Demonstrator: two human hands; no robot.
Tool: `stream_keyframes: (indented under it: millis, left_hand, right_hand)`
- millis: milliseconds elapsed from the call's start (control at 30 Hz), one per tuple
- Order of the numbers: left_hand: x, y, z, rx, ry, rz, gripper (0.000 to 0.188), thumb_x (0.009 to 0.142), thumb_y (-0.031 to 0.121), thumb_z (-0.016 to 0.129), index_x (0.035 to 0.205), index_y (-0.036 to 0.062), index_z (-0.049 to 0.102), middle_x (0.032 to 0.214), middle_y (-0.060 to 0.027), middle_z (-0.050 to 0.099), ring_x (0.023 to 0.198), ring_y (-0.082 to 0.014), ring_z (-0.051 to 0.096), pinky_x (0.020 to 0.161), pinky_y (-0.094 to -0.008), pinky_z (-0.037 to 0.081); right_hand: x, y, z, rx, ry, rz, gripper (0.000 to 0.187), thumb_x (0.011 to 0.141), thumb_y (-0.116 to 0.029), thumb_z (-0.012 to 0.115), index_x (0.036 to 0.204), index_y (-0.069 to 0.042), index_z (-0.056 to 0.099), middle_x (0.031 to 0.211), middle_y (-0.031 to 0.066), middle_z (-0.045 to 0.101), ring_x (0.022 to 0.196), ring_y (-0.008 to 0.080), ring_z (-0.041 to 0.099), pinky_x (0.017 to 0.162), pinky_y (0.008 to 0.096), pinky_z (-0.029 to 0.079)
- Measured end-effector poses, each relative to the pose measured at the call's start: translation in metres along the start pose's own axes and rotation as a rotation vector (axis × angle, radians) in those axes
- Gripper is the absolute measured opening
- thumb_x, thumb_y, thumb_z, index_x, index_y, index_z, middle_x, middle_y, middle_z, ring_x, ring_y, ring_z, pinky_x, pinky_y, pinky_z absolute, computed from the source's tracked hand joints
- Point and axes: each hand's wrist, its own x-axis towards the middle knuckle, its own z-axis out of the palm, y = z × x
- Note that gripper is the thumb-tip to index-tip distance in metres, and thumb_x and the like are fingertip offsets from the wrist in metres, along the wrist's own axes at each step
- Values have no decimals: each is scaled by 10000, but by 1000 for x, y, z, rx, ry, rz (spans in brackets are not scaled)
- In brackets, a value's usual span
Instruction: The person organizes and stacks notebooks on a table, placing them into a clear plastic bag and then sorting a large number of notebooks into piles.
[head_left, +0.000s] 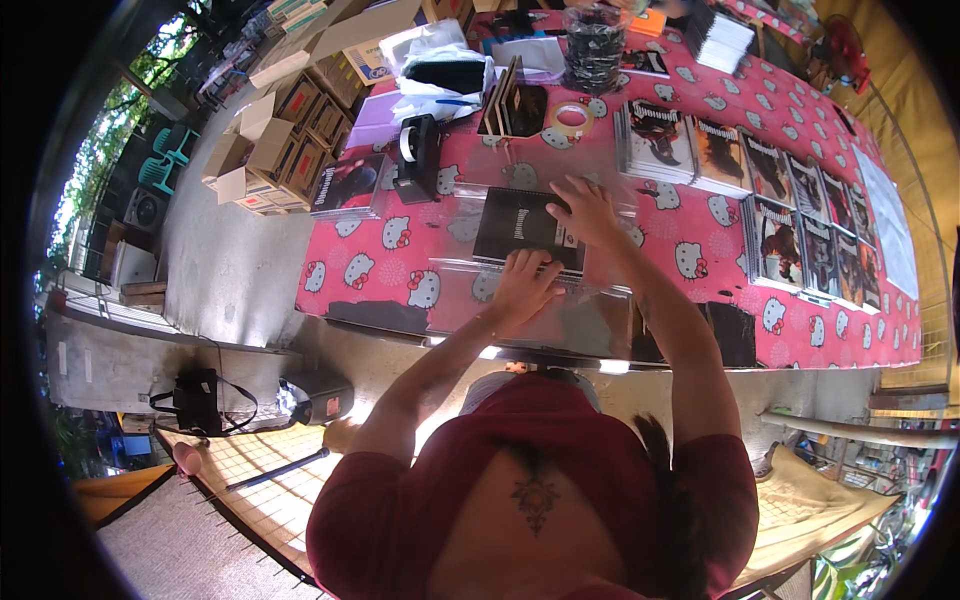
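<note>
A black spiral-bound notebook [500, 222] with pale lettering lies on clear plastic sheets [585, 315] near the table's front edge. My left hand [528, 290] rests on the notebook's near edge, its fingers laid over the border and holding nothing. Across the right side of the notebook lies my right hand [592, 212], fingers spread and pressing lightly on the cover and plastic. The plastic reaches past the notebook on several sides; its exact outline is hard to see.
The pink cat-patterned table [690, 262] bears a black tape dispenser [416, 158], a tape roll [572, 119] and a small stack of notebooks [348, 186] at left. Stacks of illustrated notebooks [778, 245] stand at right. A black wrapped cylinder [594, 55] is farther back; cardboard boxes [270, 150] sit beyond the left edge.
</note>
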Motion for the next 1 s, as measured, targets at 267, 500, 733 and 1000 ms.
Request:
stream_keyframes:
  millis: [267, 500, 733, 1000]
  left_hand:
    - [8, -75, -84, -894, 92, -473, 460, 887, 73, 611, 1342, 66, 544, 1296, -141, 564, 1142, -295, 577, 948, -399, 481]
    - [43, -96, -124, -990, 270, -444, 515, 829, -29, 606, 1336, 36, 543, 1331, -118, 554, 1238, -240, 515, 977, -368, 480]
    - [112, -124, -235, -340, 3, 130, 221, 800, 112, 735, 1000, 31, 692, 1253, -145, 611, 1212, -238, 543, 914, -316, 472]
    - [-11, -319, -85, -967, 67, -1216, 281, 782, 274, 784, 974, 80, 715, 670, 35, 588, 621, -148, 590, 569, -308, 485]
  right_hand:
    - [75, 43, -107, 965, -791, 459, 670, 950, -626, 420, 1203, -47, 641, 982, 142, 671, 1006, 236, 656, 868, 346, 496]
    - [53, -32, -146, 714, -178, -52, 584, 923, -502, 575, 1343, -98, 541, 1122, 145, 638, 1160, 239, 561, 1002, 402, 419]
    - [81, -117, -210, 66, -389, -503, 271, 823, -272, 714, 1038, -110, 680, 1049, 19, 665, 1050, 275, 578, 988, 422, 369]
    - [92, -166, -167, -159, -348, -324, 461, 802, -478, 699, 1111, -136, 686, 1000, 37, 665, 1009, 286, 594, 1021, 447, 336]
